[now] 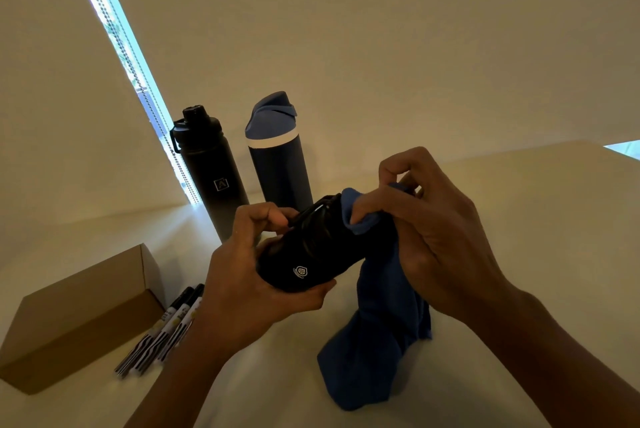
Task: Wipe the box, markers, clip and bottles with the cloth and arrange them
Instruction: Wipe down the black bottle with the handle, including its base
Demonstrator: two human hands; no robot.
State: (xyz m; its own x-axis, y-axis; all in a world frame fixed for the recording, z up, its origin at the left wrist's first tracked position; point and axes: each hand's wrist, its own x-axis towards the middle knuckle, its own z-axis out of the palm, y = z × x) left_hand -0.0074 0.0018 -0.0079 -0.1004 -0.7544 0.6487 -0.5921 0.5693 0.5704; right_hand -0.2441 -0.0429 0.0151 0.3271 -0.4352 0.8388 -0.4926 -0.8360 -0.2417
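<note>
My left hand [249,275] grips a black bottle [304,261] with a small white logo, tilted on its side above the table. My right hand [426,220] pinches the blue cloth [377,341] against the bottle's top end; the rest of the cloth hangs down to the table. Behind stand a black bottle [211,178] with a loop cap and a navy bottle [277,157] with a blue lid. A brown cardboard box [76,317] lies at the left, with several black-and-white markers [166,327] beside it. No clip shows.
The pale table [519,206] stretches to the right and back. A wall with a bright window strip and bead chain [138,81] rises behind the bottles. A lit gap [623,149] shows at the table's far right edge.
</note>
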